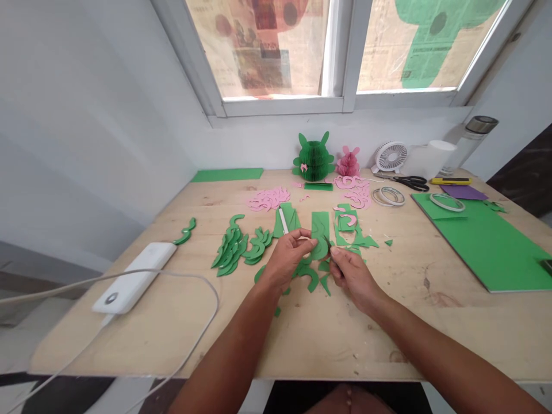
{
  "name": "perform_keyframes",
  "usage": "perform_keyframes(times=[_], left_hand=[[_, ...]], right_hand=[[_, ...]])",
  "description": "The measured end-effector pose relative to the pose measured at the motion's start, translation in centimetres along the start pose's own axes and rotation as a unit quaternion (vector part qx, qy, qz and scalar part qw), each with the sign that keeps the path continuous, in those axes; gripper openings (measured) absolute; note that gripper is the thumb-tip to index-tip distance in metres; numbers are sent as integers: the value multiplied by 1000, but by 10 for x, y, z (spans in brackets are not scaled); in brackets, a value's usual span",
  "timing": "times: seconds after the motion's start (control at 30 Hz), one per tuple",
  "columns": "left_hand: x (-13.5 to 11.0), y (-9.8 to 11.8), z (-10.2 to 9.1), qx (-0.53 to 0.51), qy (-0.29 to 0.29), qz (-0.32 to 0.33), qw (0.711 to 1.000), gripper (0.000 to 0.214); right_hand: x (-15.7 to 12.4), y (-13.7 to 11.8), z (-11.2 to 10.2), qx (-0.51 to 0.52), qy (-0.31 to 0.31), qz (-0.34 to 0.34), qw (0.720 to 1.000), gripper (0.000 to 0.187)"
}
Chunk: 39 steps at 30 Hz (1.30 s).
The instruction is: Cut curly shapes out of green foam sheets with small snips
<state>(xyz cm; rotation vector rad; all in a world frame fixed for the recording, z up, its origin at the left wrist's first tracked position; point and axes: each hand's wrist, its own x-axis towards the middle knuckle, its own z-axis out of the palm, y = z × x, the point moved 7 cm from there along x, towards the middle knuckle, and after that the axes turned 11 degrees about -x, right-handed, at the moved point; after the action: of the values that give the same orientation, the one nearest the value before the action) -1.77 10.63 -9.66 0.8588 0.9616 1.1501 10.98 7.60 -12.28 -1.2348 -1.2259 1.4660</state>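
Observation:
My left hand [288,257] pinches a curved green paper piece [319,246] just above the wooden table [302,333]. My right hand [352,275] is closed round a small dark tool, probably scissors, whose tip touches the same piece. Green offcuts [311,278] lie under and between the hands. A pile of cut green curved shapes [235,248] lies to the left of my left hand. Strips of green paper [319,224] and a white stick [283,220] lie just beyond the hands.
Pink cut shapes [268,199] lie farther back, with a green paper ornament [313,156] and a pink one [348,163] by the wall. A white power bank [134,278] with cable sits left. A green mat [487,241], tape rolls [391,195], scissors [411,182] and a fan [390,156] are right.

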Motion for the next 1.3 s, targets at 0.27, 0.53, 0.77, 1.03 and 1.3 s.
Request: perform_keyframes(times=[0.27,0.53,0.77,1.03,1.3], left_hand=[[-1,2,4,-1,-29,2,1000,22],[-1,-2,5,-55,-33,-44,997,25],[-4,-3,9,-24,-61,-54,996,32],[-5,2,7,3,-73,-41,996,24],[-5,1,9,-15,-72,-43,996,27]], right_hand=[[0,-3,-1,-3,11,-5,1000,51],[0,-5,-3,8,20,-2,1000,53],[0,-8,-5,6,18,-15,1000,50],[0,-13,-7,-30,12,-69,997,51],[0,-15,-10,-64,18,-89,994,50]])
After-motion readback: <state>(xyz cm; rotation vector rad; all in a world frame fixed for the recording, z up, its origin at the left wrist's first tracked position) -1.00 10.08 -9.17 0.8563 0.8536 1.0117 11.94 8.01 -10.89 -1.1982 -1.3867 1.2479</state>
